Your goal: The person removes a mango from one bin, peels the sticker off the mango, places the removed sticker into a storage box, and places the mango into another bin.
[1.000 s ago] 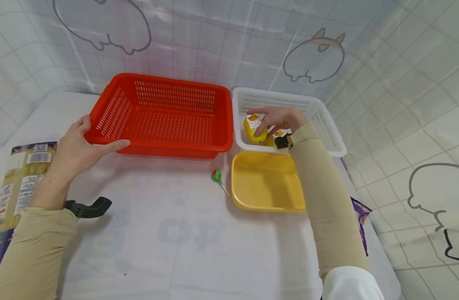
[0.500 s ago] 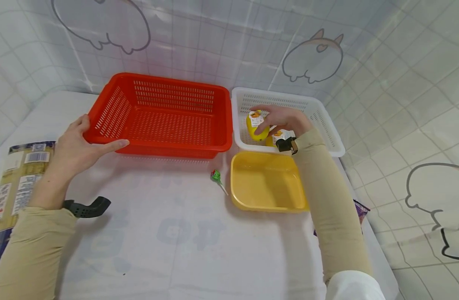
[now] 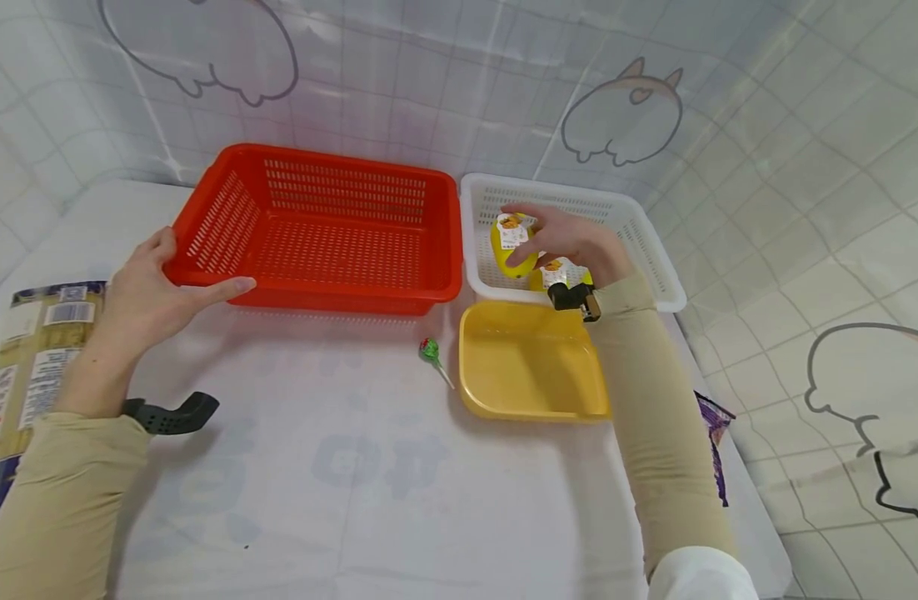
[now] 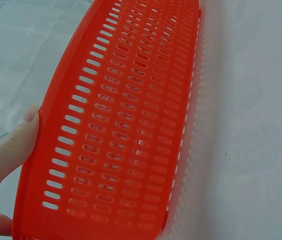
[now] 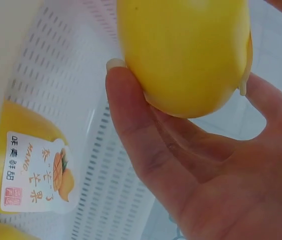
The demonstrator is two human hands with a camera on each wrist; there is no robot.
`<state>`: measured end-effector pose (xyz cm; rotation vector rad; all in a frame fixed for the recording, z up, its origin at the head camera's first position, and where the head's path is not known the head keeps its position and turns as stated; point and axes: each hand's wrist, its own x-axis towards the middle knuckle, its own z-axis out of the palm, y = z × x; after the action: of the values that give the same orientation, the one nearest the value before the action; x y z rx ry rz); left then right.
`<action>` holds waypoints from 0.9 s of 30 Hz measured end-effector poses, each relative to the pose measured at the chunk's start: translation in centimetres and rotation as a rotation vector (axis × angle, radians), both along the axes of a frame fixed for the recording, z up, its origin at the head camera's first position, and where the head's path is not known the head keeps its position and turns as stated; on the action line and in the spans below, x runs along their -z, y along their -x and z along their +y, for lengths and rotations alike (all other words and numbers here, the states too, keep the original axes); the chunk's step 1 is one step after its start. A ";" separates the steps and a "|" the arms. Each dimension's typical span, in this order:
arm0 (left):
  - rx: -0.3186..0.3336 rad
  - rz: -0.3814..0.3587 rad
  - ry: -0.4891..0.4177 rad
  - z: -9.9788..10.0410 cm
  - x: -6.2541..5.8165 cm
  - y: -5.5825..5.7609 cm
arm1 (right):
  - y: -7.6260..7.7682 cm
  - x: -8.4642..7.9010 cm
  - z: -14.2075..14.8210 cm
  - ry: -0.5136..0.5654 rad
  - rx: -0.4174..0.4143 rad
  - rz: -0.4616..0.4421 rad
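Observation:
My left hand (image 3: 147, 296) grips the front left corner of a red slotted basket (image 3: 346, 302), its thumb along the front side. In the left wrist view, fingers (image 4: 11, 150) hold the rim of that basket (image 4: 116, 125). Inside a white slotted basket (image 3: 646, 242), my right hand (image 3: 571, 233) holds a yellow mango (image 3: 513, 246) with a white label. The right wrist view shows this mango (image 5: 186, 55) between thumb and fingers. A second labelled mango (image 5: 31, 165) lies in the white basket, with part of another yellow one (image 5: 8, 232) at the frame's lower edge.
A yellow tub (image 3: 534, 367) stands in front of the white basket. Left of it lies a green and red lollipop (image 3: 431, 352). A large printed packet (image 3: 42, 350) is at the far left. A purple packet (image 3: 714, 425) lies partly behind the right sleeve.
The right hand has raised the mango slightly and shifted a little to the right, so more of the mango below shows. The left hand keeps its hold on the red basket.

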<state>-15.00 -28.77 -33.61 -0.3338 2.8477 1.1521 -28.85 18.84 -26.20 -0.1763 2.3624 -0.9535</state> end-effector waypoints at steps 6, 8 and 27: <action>0.002 0.004 0.012 0.0 0.0 0.0 | -1.0 -0.2 0.0 0.012 0.016 0.037; 0.003 0.004 0.014 0.0 0.0 0.0 | -1.3 -0.2 0.1 0.020 0.022 0.045; 0.016 0.011 -0.005 0.0 -0.1 0.1 | -4.5 -0.2 0.0 0.047 0.010 0.239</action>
<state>-15.09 -28.81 -33.47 -0.3050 2.8511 1.1620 -24.30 18.82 -26.01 -0.3121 2.5599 -1.0431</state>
